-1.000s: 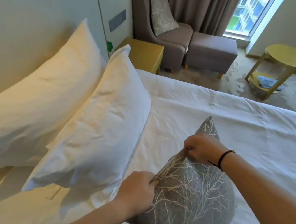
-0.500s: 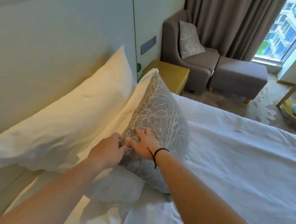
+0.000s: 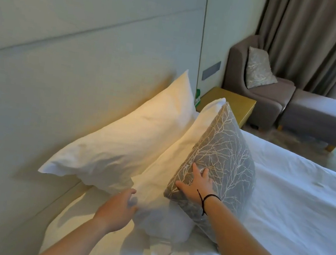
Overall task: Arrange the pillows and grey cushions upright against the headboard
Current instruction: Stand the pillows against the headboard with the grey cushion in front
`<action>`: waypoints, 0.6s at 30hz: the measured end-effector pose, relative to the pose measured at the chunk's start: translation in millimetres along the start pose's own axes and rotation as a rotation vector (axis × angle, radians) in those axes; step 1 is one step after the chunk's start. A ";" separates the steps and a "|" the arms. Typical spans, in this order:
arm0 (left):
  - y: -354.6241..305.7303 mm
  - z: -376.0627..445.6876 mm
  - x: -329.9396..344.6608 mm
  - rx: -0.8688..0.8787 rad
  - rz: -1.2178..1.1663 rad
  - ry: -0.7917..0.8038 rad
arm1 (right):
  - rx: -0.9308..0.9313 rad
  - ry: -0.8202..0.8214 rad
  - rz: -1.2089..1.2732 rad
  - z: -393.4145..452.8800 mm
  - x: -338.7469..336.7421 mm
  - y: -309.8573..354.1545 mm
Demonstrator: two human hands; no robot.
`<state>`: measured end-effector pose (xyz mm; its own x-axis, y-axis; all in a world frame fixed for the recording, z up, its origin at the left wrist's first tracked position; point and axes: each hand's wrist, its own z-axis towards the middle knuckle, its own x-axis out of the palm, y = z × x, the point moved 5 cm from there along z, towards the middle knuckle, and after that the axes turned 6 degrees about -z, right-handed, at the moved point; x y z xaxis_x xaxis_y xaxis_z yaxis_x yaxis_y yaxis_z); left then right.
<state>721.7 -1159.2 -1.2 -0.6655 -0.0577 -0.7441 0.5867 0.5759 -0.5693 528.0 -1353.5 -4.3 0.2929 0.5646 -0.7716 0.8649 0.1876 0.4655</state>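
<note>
Two white pillows [image 3: 118, 142] leaned on headboard [image 3: 66, 49]; one grey cushion [image 3: 223, 156] upright before them, right hand [image 3: 197, 184] pressed flat on it; left hand [image 3: 118, 208] released, touching front pillow [image 3: 158, 207]; second cushion [image 3: 259, 68] on armchair [image 3: 273, 98]

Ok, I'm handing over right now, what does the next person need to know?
Right hand: flat, fingers spread, pressing the grey cushion.
Left hand: open, at the front pillow's lower corner.
Done: back pillow leans on the headboard; front pillow and grey cushion stand in front of it.
Left: the armchair cushion may still need bringing.
</note>
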 end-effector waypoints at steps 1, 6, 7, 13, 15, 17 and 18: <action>1.1 1.0 -4.7 0.011 -0.010 -0.006 | 0.005 -0.044 0.015 -3.5 0.4 4.1; 10.6 14.3 -37.6 0.054 -0.079 -0.077 | -0.144 -0.253 -0.055 -22.1 0.6 41.5; 13.6 19.3 -48.5 0.051 -0.120 -0.101 | -0.177 -0.258 -0.058 -24.6 2.2 49.4; 52.5 59.3 -148.8 0.082 -0.042 -0.493 | -0.226 -0.178 -0.059 -22.5 14.0 99.8; 72.1 75.6 -178.6 0.034 0.043 -0.533 | -0.214 -0.114 -0.087 -17.2 21.3 120.8; 91.8 94.4 -194.7 -0.009 0.083 -0.441 | -0.207 -0.043 -0.093 -10.4 31.0 143.6; 100.7 103.4 -198.3 -0.013 0.092 -0.381 | -0.202 -0.017 -0.080 -6.2 36.3 156.3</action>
<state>960.5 -1174.1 52.9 -0.3900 -0.3032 -0.8695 0.6285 0.6024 -0.4920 671.3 -1298.7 43.1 0.2345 0.5280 -0.8162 0.7868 0.3900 0.4784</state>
